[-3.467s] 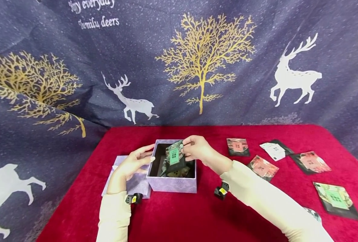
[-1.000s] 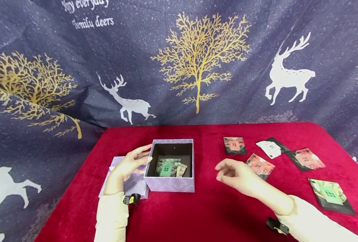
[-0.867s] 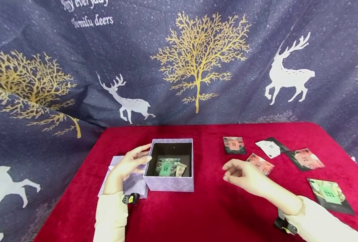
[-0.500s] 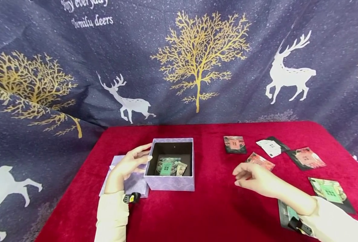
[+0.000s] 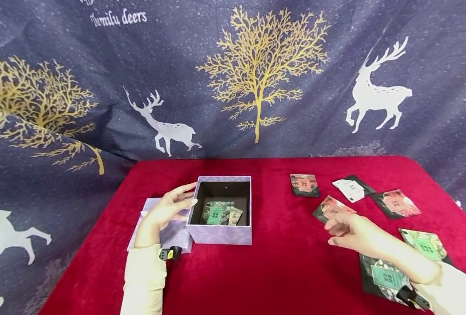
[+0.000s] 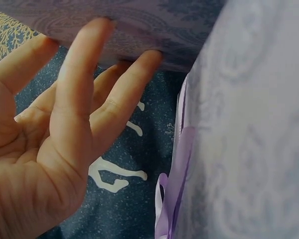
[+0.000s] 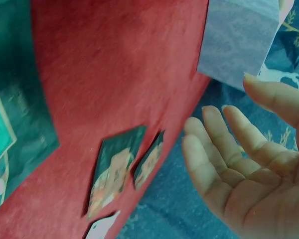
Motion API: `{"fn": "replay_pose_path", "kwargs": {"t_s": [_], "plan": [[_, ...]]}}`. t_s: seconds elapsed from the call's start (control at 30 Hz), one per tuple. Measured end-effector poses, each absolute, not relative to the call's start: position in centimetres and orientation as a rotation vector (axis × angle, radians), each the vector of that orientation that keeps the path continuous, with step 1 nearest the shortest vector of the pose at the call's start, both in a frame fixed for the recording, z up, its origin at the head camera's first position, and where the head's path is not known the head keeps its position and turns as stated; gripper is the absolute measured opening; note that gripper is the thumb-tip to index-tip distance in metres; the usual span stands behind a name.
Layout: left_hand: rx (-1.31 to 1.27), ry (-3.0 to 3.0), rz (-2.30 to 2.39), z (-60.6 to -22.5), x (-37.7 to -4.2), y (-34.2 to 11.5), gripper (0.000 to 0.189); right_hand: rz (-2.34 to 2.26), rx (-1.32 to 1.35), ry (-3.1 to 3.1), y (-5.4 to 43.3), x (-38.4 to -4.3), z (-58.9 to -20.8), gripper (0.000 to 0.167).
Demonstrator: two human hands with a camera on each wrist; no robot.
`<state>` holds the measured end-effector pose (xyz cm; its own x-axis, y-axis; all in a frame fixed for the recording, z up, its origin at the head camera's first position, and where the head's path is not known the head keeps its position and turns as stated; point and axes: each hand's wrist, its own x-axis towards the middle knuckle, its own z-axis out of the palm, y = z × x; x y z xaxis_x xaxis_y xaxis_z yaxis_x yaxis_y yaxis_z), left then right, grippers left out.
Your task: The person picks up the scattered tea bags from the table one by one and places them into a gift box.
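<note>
My left hand (image 5: pixel 165 214) touches the left side of the open lilac box (image 5: pixel 221 235). In the left wrist view its extended fingertips meet the patterned box wall (image 6: pixel 134 35). Inside the box lie a green-labelled packet (image 5: pixel 216 214) and a small beige sachet (image 5: pixel 234 216). My right hand (image 5: pixel 359 234) is above the table to the right, fingers loosely bent with nothing in them. Nearest to it are a red-labelled packet (image 5: pixel 330 206) and a large green-labelled black packet (image 5: pixel 384 275), which the right forearm partly covers.
The lilac lid (image 5: pixel 181 238) with a purple ribbon (image 6: pixel 182 179) lies left of the box. More flat packets lie at right: a red one (image 5: pixel 305 184), a white one (image 5: pixel 350 189), a pink one (image 5: pixel 396 203) and a light green one (image 5: pixel 426 246) on red cloth (image 5: pixel 280 280).
The right hand has let go of the green-labelled packet in the box and moved right, toward the packets on the cloth. The left hand has stayed at the box.
</note>
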<state>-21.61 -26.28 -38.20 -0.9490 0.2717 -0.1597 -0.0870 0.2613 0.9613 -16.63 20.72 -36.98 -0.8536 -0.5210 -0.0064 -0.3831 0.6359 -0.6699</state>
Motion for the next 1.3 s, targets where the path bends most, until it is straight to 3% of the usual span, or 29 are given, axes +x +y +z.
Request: {"fn": "replay_pose_path", "kwargs": {"t_s": [0.5, 0.83, 1.3], "plan": [[0.171, 2.229, 1.758, -38.3, -21.6, -26.2, 0.063, -0.606, -0.632, 2.628, 26.1, -17.7, -38.8, 0.03], [0.159, 2.243, 1.754, -38.2, -21.5, -26.1, 0.062, -0.585, -0.579, 2.533, 27.7, -17.2, -39.6, 0.033], [0.152, 2.257, 1.737, -38.4, -21.5, -26.0, 0.063, -0.534, -0.721, 2.689, 28.2, -16.6, -41.0, 0.044]]}}
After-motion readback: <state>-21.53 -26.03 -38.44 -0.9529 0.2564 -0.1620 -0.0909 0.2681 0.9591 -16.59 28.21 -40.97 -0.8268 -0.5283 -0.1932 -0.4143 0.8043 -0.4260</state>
